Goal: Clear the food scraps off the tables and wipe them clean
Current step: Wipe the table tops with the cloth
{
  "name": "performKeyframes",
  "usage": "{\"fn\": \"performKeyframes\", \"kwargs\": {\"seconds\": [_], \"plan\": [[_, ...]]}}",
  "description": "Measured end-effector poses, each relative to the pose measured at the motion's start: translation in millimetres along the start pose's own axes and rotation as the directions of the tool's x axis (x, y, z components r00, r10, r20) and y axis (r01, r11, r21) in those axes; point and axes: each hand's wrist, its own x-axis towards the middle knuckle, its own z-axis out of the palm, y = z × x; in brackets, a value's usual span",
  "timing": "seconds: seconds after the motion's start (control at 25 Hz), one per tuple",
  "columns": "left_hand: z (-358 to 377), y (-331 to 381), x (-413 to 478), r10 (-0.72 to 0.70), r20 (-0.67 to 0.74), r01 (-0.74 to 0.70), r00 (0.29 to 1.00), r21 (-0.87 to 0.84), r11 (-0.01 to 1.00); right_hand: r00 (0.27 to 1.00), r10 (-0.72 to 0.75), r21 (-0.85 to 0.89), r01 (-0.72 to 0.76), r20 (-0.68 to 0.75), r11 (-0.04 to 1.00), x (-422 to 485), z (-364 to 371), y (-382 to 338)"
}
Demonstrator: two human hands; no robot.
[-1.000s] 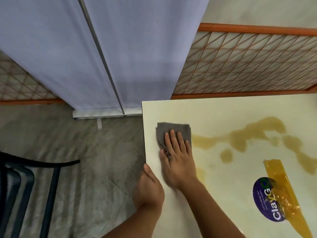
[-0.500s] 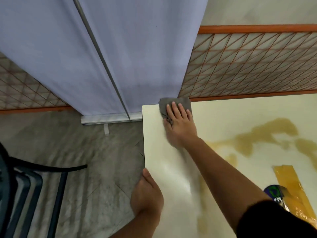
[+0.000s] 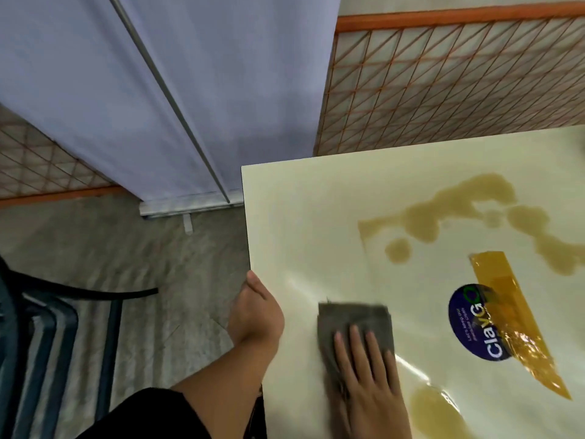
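Cream tabletop (image 3: 300,217) fills the right half of the view, glossy and wet-streaked near its left side; its left edge and far edge meet at a corner close to the banner base.

Grey cloth (image 3: 351,321) lies flat on the table's near-left part, just left of the round sticker; right hand (image 3: 370,378) rests on the cloth's near half, palm down, fingers straight and close together, pressing it to the surface; the cloth's far edge shows beyond the fingertips.

Left hand (image 3: 256,315) grips the table's left edge, thumb on top, the other fingers hidden below the edge; a black sleeve (image 3: 148,413) covers the upper arm.

Brown spill (image 3: 456,204) spreads in joined puddles across the far-right part of the table, well apart from the cloth; a second brown puddle (image 3: 440,413) sits just right of the right hand's wrist.

Round purple sticker (image 3: 471,321) reads "ClayGo"; an amber tape strip (image 3: 509,299) crosses its right side on a slant.

Beyond the table: a pale banner (image 3: 205,74) with a metal pole, its white base on the grey floor (image 3: 126,258); orange lattice fencing (image 3: 443,83) behind; dark chair frames (image 3: 47,327) at the left.
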Motion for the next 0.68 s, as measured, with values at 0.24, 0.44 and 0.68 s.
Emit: {"fn": "performKeyframes", "kwargs": {"seconds": [0.24,0.44,0.68], "plan": [[3.5,-2.9,2.4,0.014,-0.033,-0.014,0.999,0.004,1.000,0.996,-0.090,0.020,0.090,-0.003,0.996,-5.4,-1.8,7.0],[6.5,-2.0,2.2,0.000,-0.030,0.000,1.000,-0.001,1.000,0.999,0.026,0.124,-0.022,-0.029,0.992,207.0,-44.0,5.5],[9.6,-6.6,6.6,0.003,-0.017,-0.002,1.000,0.029,1.000,0.993,0.114,0.171,-0.114,0.013,0.979,196.7,-34.6,-20.6]]}}
